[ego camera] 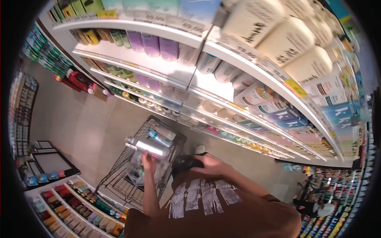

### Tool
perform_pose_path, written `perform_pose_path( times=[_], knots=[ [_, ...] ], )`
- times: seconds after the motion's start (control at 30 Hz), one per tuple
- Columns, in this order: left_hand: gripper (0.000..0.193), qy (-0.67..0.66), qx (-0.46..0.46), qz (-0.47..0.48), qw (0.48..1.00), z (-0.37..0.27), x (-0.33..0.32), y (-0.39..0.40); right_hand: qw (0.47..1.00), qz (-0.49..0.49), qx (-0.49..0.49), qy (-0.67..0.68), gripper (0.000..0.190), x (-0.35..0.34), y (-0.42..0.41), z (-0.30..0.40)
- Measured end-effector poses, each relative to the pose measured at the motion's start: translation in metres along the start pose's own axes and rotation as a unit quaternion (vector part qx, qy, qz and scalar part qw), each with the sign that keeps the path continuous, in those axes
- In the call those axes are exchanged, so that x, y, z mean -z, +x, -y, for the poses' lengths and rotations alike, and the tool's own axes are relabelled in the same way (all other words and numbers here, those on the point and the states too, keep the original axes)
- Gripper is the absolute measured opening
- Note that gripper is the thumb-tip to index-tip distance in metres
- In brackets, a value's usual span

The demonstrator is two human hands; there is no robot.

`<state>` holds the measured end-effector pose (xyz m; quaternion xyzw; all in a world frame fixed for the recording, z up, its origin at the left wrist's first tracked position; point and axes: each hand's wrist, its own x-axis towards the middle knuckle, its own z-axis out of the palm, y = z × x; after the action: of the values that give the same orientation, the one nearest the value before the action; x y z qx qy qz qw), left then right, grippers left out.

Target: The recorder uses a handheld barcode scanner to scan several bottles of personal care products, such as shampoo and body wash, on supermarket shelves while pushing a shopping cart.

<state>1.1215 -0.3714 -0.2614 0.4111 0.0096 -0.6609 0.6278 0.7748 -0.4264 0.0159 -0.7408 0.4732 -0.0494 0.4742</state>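
My left hand holds a silver-grey bottle above a wire shopping cart, its narrow end pointing left. Bright glare lies along the bottle's side. Inside the cart, beyond the bottle, are a blue-and-white container and a pale bottle. A crumpled clear plastic bag rests nearer to me in the cart. My right hand is closed around part of a black object beside the cart; whether it is a bag cannot be made out.
White shelves of bottles run along the far side and curve right. Large cream bottles stand on the upper right shelf. A low display of small packages is at lower left. Grey floor shows left of the cart.
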Motion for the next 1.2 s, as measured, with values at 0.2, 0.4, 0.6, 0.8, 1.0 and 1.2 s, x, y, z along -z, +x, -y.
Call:
perform_pose_path(
  times=[0.2, 0.4, 0.6, 0.8, 1.0, 1.2],
  knots=[
    [0.068, -0.023, -0.065, 0.13, 0.989, -0.071, -0.252, -0.074, 0.99, -0.082, 0.066, 0.098, 0.046, 0.044, -0.032, 0.001],
    [0.087, -0.001, -0.04, 0.243, 0.969, -0.072, -0.327, -0.076, 0.972, -0.144, 0.1, 0.157, 0.038, 0.075, -0.066, -0.006],
    [0.102, 0.086, 0.054, 0.306, 0.947, -0.043, -0.348, -0.085, 0.96, -0.188, 0.113, 0.176, 0.034, 0.094, -0.108, -0.018],
    [0.11, 0.091, 0.157, 0.373, 0.91, -0.025, -0.38, -0.097, 0.957, -0.183, 0.14, 0.175, 0.035, 0.106, -0.127, -0.033],
    [0.11, 0.114, 0.262, 0.343, 0.895, -0.017, -0.391, -0.095, 0.968, -0.182, 0.152, 0.085, 0.041, 0.116, -0.132, -0.042],
    [0.1, 0.137, 0.247, 0.342, 0.896, -0.013, -0.396, -0.097, 0.977, -0.168, 0.128, 0.041, 0.036, 0.119, -0.131, -0.042]
  ],
)
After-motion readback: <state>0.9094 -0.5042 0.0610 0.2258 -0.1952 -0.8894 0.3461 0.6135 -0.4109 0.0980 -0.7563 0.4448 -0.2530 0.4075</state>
